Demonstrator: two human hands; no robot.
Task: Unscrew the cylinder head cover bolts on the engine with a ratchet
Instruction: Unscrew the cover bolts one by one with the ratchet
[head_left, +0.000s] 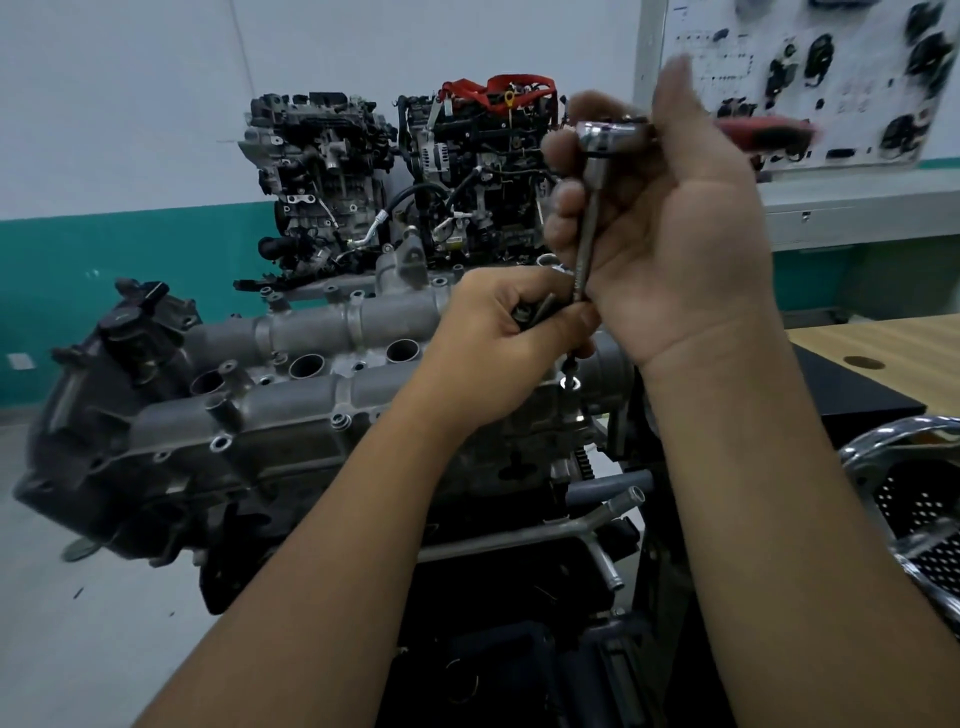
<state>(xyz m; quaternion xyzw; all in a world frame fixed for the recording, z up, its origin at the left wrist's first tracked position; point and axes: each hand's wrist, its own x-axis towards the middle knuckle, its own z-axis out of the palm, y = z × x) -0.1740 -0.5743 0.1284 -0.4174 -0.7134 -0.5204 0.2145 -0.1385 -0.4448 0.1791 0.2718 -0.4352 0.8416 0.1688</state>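
The grey cylinder head cover (311, 332) lies across the middle of the head view on a dark engine, with several bolt holes and round plug wells along it. My right hand (665, 223) holds the ratchet (613, 132) up above the cover's right end. Its red handle (763, 130) points right and its long chrome extension (587, 234) hangs down. My left hand (509, 338) is curled around removed bolts (535, 314) and pinches the lower end of the extension. A dark threaded bolt (570, 364) hangs below it, just over a hole (570, 384) in the cover.
Two more engines (322, 171) (478, 171) stand behind against the white and teal wall. A wooden bench (883, 348) is at the right, with a chrome perforated basket (919, 509) at the lower right. A white parts board (857, 78) hangs at the upper right.
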